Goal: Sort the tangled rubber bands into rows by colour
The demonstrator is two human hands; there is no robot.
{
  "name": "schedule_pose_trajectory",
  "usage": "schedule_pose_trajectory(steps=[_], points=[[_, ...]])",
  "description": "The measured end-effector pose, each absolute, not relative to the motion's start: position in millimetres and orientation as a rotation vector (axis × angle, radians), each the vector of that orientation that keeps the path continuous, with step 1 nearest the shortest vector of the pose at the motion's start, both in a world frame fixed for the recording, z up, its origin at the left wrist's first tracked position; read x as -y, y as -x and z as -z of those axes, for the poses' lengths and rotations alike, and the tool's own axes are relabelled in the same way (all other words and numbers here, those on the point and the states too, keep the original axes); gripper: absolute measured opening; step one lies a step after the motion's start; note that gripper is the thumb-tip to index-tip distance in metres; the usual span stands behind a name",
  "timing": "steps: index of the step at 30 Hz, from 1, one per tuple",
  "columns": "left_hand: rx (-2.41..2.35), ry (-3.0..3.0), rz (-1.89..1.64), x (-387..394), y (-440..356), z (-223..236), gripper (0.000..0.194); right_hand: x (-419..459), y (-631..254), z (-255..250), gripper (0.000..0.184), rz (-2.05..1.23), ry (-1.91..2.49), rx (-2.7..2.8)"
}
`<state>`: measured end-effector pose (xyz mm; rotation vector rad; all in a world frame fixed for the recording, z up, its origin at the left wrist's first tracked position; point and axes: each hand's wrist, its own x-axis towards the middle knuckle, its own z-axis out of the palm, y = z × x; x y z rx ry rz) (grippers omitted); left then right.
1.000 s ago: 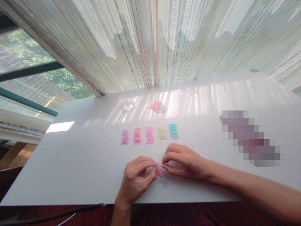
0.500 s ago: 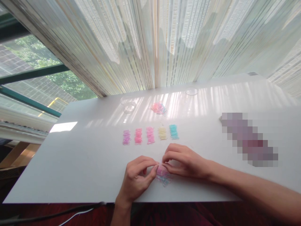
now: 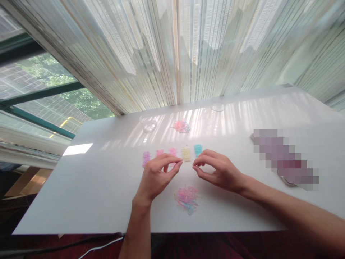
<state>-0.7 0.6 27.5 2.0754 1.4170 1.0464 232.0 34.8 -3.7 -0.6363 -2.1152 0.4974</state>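
Observation:
My left hand (image 3: pixel 163 172) is closed in a pinch just left of the yellow bundle (image 3: pixel 185 154) and partly hides the pink bundle (image 3: pixel 173 151) and the hot pink bundle (image 3: pixel 160 152). My right hand (image 3: pixel 217 167) also pinches, below the blue bundle (image 3: pixel 198 149); a small gap separates the two sets of fingertips. Anything they hold is too small to make out. Each bundle looks like thin elastic bands laid in a neat strip. A purple bundle (image 3: pixel 146 159) ends the row at left. Nearer me lies a loose mixed heap of pastel elastic bands (image 3: pixel 188 199).
Farther back on the white table (image 3: pixel 102 194) lie another mixed heap (image 3: pixel 182 126) and a clear round container (image 3: pixel 149 125). A second clear round piece (image 3: pixel 217 107) rests near the curtain (image 3: pixel 175 54). At right is a blurred-out long object (image 3: pixel 285 160).
Both hands have moved away from me, from the near loose heap up to the row of bundles, still pinched. The near heap is now uncovered. The view has shifted slightly.

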Motion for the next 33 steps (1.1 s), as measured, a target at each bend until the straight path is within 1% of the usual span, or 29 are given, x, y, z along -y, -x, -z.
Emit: schedule_pose_trajectory(steps=[4, 8, 17, 20, 24, 29, 33], points=[[-1.559, -2.123, -0.787, -41, -4, -36, 0.009, -46, -240, 3, 0.007, -0.386, 0.749, 2.07], [-1.729, -2.127, -0.502, -66, -9, -39, 0.013, -52, -244, 3, 0.009, -0.349, 0.804, 2.069], [-1.676, -2.165, -0.271, -71, -7, -39, 0.023, -52, -246, 2, 0.011, -0.333, 0.798, 2.092], [-1.621, -2.165, -0.284, -72, -8, -39, 0.027, -53, -247, 2, 0.011, -0.33, 0.804, 2.089], [-1.568, -2.175, -0.33, -75, -12, -34, 0.038, -54, -246, 3, 0.012, -0.332, 0.811, 2.089], [-1.481, -2.207, -0.337, -77, -16, -29, 0.04, -54, -246, 3, 0.012, -0.337, 0.808, 2.094], [-1.536, -2.176, -0.499, -67, -10, -41, 0.042, -53, -246, 3, 0.011, -0.365, 0.798, 2.096]])
